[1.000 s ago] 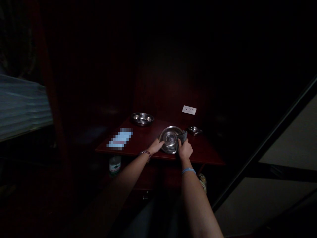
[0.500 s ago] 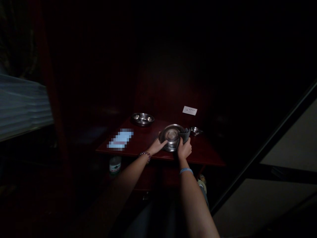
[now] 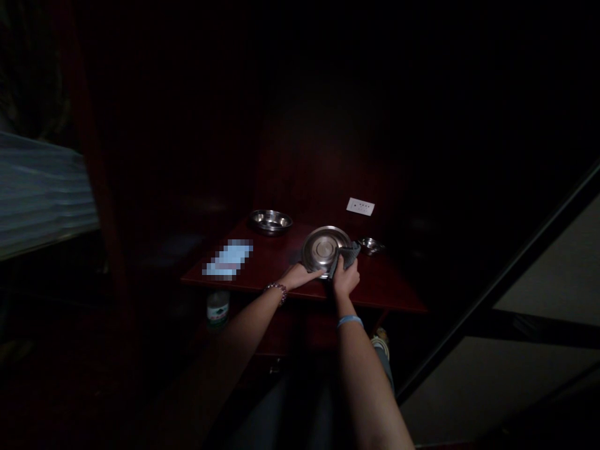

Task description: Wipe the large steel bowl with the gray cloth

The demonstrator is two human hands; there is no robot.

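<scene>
A round shiny metal basin [image 3: 323, 248] is tilted up above the dark red desk, its bottom disc facing me. My left hand [image 3: 300, 275] grips its lower left rim, thumb laid along the near side. In my right hand [image 3: 345, 279] is a grey cloth [image 3: 347, 255], pressed against the basin's right edge. Those right fingers are closed round the cloth and partly hidden by it. Behind to the right sits a small metal bowl [image 3: 372, 246], close to the cloth. Another metal basin [image 3: 270, 222] stands upright at the back left.
The dark red desk [image 3: 262, 275] fills a dim alcove. A blurred-out bright rectangle [image 3: 229, 259] lies at its left. On the back wall is a white socket plate [image 3: 360, 206]. Under the left edge stands a labelled jar [image 3: 217, 309]. A dark slanting edge [image 3: 497, 284] borders the right.
The basin has tipped, showing more of its face. My left hand has slid to the lower rim, and my right hand with the cloth has shifted slightly left along the edge.
</scene>
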